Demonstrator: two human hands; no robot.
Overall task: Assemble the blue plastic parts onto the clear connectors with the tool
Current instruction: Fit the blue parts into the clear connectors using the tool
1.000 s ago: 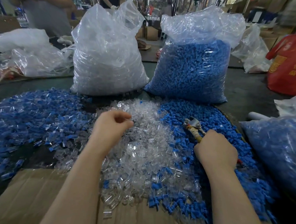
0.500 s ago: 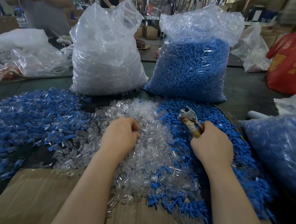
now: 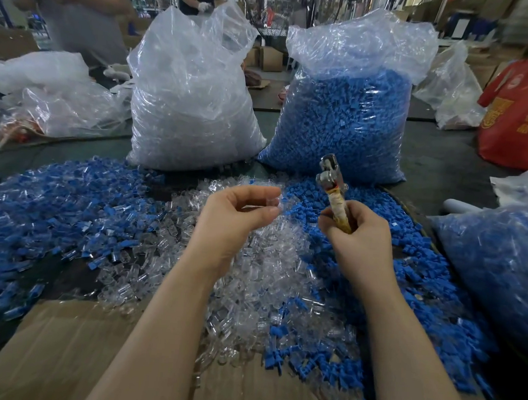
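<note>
My left hand is raised over the heap of clear connectors and pinches one clear connector between thumb and forefinger. My right hand grips the tape-wrapped handle of the metal tool, whose jaws point up and away. Loose blue plastic parts lie in a heap under and right of that hand. Finished blue-and-clear pieces are spread to the left.
A bag of clear connectors and a bag of blue parts stand behind the heaps. Another bag of blue pieces sits at right, a red bag beyond it. Cardboard covers the near edge. People stand at the back.
My left hand has lifted out of the clear heap with a connector pinched in it. My right hand has raised the tool and tipped it upright, closer to the left hand.
</note>
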